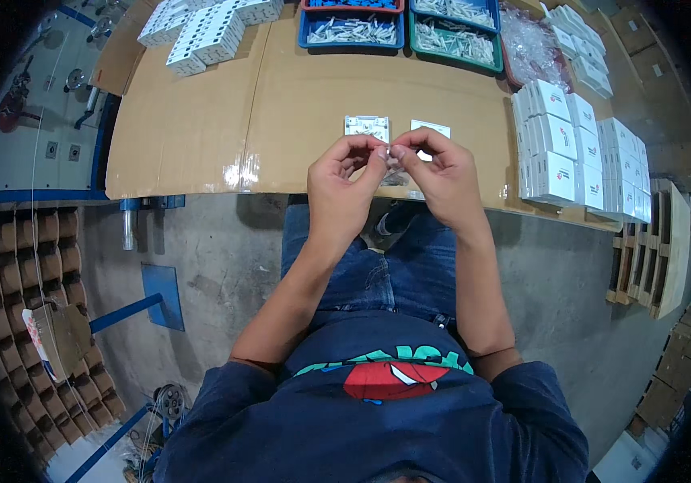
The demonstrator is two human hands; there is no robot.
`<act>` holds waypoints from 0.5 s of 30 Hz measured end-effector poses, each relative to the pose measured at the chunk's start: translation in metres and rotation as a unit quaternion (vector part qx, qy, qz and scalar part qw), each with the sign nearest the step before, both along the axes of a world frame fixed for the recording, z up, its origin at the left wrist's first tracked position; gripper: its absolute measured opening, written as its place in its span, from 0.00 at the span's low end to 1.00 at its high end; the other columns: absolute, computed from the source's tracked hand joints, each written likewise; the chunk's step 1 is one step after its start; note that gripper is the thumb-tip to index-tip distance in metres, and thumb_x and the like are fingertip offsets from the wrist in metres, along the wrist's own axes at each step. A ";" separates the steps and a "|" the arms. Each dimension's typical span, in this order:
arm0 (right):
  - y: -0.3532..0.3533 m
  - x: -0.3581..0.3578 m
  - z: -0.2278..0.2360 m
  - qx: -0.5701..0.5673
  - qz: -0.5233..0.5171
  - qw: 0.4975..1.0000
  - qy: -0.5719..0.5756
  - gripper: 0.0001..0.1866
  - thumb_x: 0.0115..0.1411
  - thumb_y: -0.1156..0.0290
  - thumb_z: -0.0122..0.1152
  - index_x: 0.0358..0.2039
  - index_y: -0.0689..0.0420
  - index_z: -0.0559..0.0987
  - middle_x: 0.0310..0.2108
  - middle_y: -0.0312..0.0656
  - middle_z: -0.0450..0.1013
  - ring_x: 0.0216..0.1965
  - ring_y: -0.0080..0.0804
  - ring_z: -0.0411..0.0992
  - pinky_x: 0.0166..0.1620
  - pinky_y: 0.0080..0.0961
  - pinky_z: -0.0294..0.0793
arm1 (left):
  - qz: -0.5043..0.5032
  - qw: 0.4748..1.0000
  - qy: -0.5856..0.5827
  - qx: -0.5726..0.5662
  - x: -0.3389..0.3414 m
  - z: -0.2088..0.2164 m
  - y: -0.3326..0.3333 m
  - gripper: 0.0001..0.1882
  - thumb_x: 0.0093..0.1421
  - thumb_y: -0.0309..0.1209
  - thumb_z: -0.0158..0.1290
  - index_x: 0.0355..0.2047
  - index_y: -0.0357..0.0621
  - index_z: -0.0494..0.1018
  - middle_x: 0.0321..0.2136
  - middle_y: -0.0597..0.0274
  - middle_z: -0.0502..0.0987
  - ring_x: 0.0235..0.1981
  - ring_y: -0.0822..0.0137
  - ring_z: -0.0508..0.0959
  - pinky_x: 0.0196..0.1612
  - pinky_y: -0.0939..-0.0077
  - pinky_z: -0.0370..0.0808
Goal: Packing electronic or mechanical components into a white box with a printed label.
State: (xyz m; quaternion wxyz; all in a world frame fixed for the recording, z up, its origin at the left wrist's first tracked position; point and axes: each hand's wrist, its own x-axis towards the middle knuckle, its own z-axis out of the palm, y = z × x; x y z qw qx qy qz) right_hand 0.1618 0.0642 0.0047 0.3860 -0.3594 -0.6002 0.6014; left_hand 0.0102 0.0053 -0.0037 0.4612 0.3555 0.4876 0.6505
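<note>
My left hand (344,181) and my right hand (444,177) meet over the table's near edge, thumbs and forefingers pinched together. Between them hangs what looks like a small clear plastic bag (395,178), mostly hidden by the fingers. Just beyond my left hand lies an open white box (367,126) with small pale pieces in it. A flat white piece (431,127), perhaps a lid, lies past my right hand, partly covered by it.
Brown cardboard (193,121) covers the table. Blue tray (351,46) and green tray (456,66) hold small pale parts; a red tray holds clear plastic bags (532,44). White boxes (556,145) are stacked at right, white blocks (215,36) far left. A wooden pallet (667,249) stands at right.
</note>
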 end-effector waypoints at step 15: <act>-0.002 -0.003 -0.002 0.082 -0.009 0.994 -0.066 0.10 0.70 0.70 0.61 0.43 0.64 0.78 0.38 0.42 0.79 0.41 0.25 0.77 0.41 0.28 0.81 | 0.003 0.999 0.029 0.022 0.001 -0.002 0.000 0.04 0.65 0.19 0.59 0.40 0.34 0.76 0.38 0.61 0.82 0.41 0.74 0.81 0.49 0.78 0.78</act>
